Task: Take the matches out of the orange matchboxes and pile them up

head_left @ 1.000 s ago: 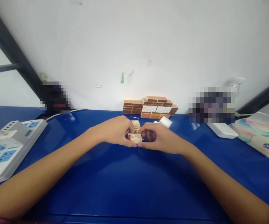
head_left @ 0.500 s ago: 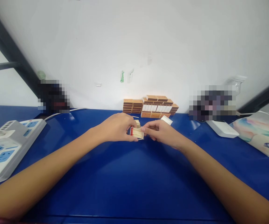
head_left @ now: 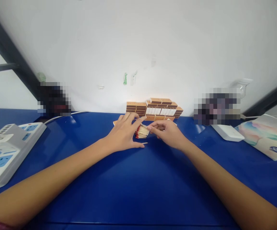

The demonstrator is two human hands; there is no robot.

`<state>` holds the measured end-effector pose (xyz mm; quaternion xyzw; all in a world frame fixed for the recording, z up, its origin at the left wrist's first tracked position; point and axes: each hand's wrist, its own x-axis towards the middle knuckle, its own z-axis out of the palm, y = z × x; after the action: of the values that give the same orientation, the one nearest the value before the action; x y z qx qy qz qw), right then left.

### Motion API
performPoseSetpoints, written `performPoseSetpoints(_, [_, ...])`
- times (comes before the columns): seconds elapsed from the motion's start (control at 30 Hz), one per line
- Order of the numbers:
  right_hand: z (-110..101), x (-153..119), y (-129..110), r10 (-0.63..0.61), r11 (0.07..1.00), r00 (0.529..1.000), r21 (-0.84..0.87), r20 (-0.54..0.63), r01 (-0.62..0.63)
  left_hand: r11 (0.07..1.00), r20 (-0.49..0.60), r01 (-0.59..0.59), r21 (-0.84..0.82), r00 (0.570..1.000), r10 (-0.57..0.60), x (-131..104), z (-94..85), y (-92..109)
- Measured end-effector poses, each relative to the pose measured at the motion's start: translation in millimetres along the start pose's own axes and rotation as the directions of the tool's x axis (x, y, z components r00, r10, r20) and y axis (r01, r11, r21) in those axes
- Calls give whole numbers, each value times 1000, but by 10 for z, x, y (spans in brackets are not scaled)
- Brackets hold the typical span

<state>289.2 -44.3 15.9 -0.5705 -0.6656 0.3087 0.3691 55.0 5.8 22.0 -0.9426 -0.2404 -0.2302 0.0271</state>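
Note:
A heap of wooden matches [head_left: 142,132] with red heads lies on the blue table between my hands. My right hand [head_left: 169,134] pinches the edge of a white matchbox tray [head_left: 146,124], which looks tilted by the heap and is partly hidden. Around the heap's left side my left hand [head_left: 122,134] is spread, thumb and fingers apart, holding nothing that I can see. One loose match [head_left: 145,143] lies by the left thumb. Behind the left hand, a bit of an orange-and-white object [head_left: 114,123] peeks out.
Brown and orange matchboxes [head_left: 136,104] are stacked against the wall, some with white sides facing me. At left lies a white power strip [head_left: 13,156] with a plug. A white box [head_left: 228,132] and a patterned package [head_left: 265,135] lie at right.
My left hand has let go of the match-filled tray and spread its fingers. The matches, neatly in the tray before, now lie heaped on the table. The right hand still grips the tray.

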Motion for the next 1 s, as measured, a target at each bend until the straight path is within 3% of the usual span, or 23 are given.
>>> performPoseSetpoints(0.4, [30,-16,10,-157,968,987,-206,-43,145,999,-48,9,-31,999,-11,-12,16,11])
performPoseSetpoints(0.6, [14,-39,18,-303,907,952,-319,-38,275,999,-41,31,-30,999,-32,-12,21,8])
performPoseSetpoints(1.0, [-20,-62,45,-436,838,897,-396,-73,375,998,-42,40,-42,998,-42,-10,30,4])
